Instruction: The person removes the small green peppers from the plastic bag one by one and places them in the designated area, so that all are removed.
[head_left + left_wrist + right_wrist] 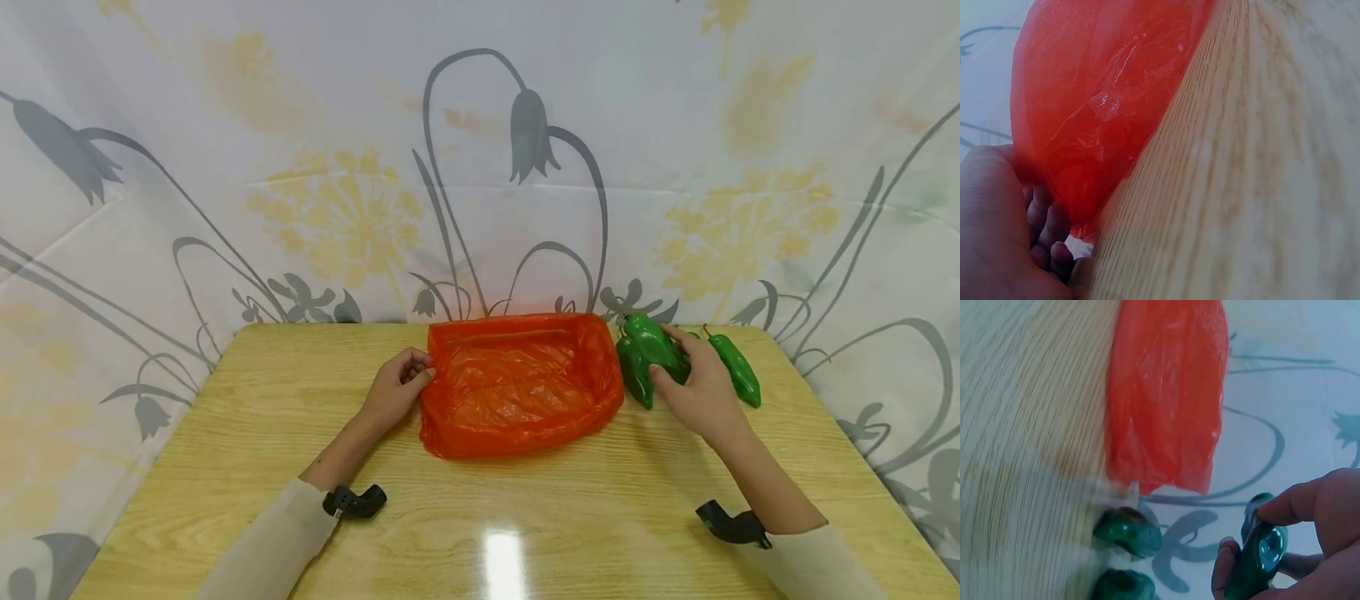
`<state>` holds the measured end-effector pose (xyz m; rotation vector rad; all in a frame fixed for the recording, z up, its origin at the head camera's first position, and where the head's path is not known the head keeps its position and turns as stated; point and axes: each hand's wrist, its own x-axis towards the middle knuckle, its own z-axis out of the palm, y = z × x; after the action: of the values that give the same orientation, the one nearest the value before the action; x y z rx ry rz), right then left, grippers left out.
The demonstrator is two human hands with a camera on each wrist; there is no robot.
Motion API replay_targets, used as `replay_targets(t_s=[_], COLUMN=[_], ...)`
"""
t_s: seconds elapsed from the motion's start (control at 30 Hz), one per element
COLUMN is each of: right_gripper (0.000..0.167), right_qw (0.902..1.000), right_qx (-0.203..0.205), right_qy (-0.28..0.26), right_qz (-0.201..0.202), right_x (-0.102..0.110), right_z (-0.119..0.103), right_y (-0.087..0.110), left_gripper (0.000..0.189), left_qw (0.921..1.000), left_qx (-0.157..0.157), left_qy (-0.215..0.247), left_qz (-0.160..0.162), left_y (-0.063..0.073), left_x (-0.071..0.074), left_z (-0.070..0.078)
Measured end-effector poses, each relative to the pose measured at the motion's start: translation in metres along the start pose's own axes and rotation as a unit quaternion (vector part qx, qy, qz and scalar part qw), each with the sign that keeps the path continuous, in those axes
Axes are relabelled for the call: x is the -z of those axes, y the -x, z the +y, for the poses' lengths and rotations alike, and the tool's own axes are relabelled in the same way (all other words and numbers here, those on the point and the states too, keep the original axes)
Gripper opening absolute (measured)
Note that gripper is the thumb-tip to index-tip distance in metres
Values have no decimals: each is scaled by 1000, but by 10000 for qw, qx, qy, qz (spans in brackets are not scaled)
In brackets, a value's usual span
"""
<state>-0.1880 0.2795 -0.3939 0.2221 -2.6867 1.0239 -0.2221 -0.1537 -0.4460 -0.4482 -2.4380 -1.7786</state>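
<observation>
A red plastic bag lies on the table with its mouth spread wide, its walls standing up in a box-like shape. At its left edge, my left hand pinches the rim; in the left wrist view the fingers curl beside the red film. My right hand grips a green pepper just right of the bag, held above the tabletop in the right wrist view. Another green pepper lies between that hand and the bag. A further green pepper rests right of the hand.
The wood-grain table runs back to a hanging cloth printed with grey and yellow flowers. Each wrist carries a black camera mount, such as the left one. A light reflection shows near the table's front.
</observation>
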Motion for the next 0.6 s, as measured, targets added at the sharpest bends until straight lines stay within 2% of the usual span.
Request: replay_targets(t_s=[0.33,0.6], right_gripper=[64,66], right_qw=[9990,9964], right_qx=[-454,-812], right_qy=[-5,42], right_qz=[15,231], right_x=[12,23], right_z=[23,42], right_y=[-3,-6], left_gripper=[13,12], left_qw=[10000,9998], left_qx=[-30,-20], left_qy=[-81,-166], left_qz=[-7,65], left_y=[1,-10], left_x=[0,-4], left_z=[-1,-38])
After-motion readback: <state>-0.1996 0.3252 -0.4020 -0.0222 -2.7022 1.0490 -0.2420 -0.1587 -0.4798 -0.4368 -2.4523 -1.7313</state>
